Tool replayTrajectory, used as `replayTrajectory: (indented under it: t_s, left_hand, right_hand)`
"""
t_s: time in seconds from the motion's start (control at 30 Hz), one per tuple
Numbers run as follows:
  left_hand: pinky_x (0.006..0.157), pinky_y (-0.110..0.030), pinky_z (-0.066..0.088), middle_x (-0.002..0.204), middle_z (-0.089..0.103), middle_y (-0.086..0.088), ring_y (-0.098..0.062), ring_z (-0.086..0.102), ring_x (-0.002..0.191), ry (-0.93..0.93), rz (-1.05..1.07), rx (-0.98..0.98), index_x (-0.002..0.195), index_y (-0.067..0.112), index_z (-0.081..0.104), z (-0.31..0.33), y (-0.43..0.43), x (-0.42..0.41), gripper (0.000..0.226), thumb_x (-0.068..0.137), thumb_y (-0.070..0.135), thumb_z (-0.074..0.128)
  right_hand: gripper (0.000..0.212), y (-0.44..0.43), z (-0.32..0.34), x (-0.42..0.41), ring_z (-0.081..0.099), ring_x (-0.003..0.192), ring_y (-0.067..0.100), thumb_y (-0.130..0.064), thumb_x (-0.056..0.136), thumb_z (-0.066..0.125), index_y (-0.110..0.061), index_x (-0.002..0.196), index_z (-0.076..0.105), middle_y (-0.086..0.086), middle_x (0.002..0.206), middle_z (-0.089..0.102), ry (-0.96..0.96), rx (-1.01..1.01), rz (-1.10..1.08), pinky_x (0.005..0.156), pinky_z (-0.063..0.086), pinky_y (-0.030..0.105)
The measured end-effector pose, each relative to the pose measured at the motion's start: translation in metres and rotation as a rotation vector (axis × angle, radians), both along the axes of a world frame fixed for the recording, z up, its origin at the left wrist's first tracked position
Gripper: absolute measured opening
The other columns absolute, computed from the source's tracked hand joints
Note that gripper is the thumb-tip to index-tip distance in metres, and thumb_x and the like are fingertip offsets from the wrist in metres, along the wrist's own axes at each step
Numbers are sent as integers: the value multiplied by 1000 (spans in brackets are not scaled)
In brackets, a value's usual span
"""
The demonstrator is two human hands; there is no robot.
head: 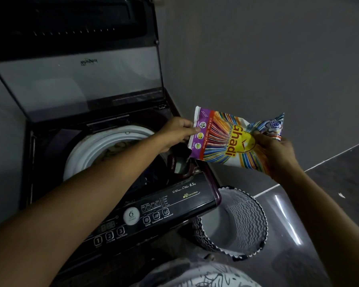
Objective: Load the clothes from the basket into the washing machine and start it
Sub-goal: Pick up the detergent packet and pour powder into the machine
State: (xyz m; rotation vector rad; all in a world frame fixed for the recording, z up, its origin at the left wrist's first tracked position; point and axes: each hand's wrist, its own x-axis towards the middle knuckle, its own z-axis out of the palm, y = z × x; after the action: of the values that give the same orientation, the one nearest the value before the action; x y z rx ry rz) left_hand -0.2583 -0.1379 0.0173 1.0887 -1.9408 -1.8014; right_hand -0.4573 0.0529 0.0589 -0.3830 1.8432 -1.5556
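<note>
Top-loading washing machine (174, 206): lid (77, 85) raised upright at the back edge. The clothes (116, 148) lie in the drum, pale fabric inside the white ring and darker blue fabric toward the front right; I cannot make out single garments. The basket (247, 216), black-and-white zigzag weave, stands on the floor (298, 235) just beside the machine's front right corner, mouth toward me. I read both hands as grasping one detergent packet (232, 139): the left hand (174, 132) pinches its purple end between thumb and fingers, and the right hand (276, 154) closes round the crumpled opposite end. The packet hangs tilted over the machine's right edge, its lower corner just above a dark-rimmed compartment (180, 162) by the drum. Grey wall (257, 59) behind.
</note>
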Motion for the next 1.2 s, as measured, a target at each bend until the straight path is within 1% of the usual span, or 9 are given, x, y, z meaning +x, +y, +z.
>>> replayTrajectory:
  t_s: [0.3,0.43,0.57,0.67,0.73,0.8,0.93,1.07,1.2]
  left_hand:
    - [66,-16,50,90,76,6,-1,71,78,-1,4,-15,109,13,71,3,0,3,21,95,28,65]
    - [67,-17,50,91,76,6,0,71,78,0,11,-24,106,15,71,6,-2,4,18,95,28,65]
    - [63,-13,51,92,76,5,0,72,78,8,9,-25,107,14,71,9,-1,3,18,96,27,64]
    - [69,-18,53,91,76,6,-2,72,81,-1,1,-28,107,13,71,7,-1,3,20,95,28,65]
    - [68,-17,52,89,76,6,-1,71,78,-3,-5,-26,108,12,71,6,0,3,21,95,28,65]
    - [65,-15,51,88,75,7,1,71,76,-8,-3,-28,108,12,71,5,1,3,21,95,27,65]
    - [70,-20,52,90,76,5,-3,72,80,-12,-8,-24,107,13,71,4,2,2,21,95,29,65]
    - [67,-17,50,87,76,7,0,71,75,-8,-8,-29,107,13,71,7,2,1,20,95,28,65]
    - [63,-14,51,90,76,6,0,72,76,-1,0,-32,109,12,70,12,0,0,21,96,27,64]
  right_hand:
    - [26,-3,4,3,77,74,24,-23,90,73,-13,112,65,7,95,77,13,6,22,58,61,34]
    - [20,-5,5,3,77,74,24,-23,90,73,-15,107,66,7,93,77,21,-4,23,59,61,35]
    - [21,-5,4,2,77,77,27,-23,90,74,-14,108,67,7,93,78,30,-10,22,68,62,41]
    - [23,-3,4,1,76,78,27,-21,89,74,-13,110,66,8,93,78,17,-19,17,68,62,41]
    - [24,-2,4,0,77,78,27,-20,89,74,-13,111,67,8,94,78,17,-14,13,69,62,41]
    - [25,-1,4,-1,77,77,27,-21,88,75,-13,111,67,8,93,78,23,3,30,67,62,40]
    - [24,-1,7,-1,77,75,26,-21,89,74,-12,110,68,7,90,78,34,0,30,63,61,36]
    - [17,-2,8,-1,77,74,25,-20,89,74,-13,105,69,7,88,78,28,-11,16,63,61,36]
    - [9,-4,12,2,76,67,20,-18,92,71,-16,99,67,2,79,78,14,-21,26,55,60,31]
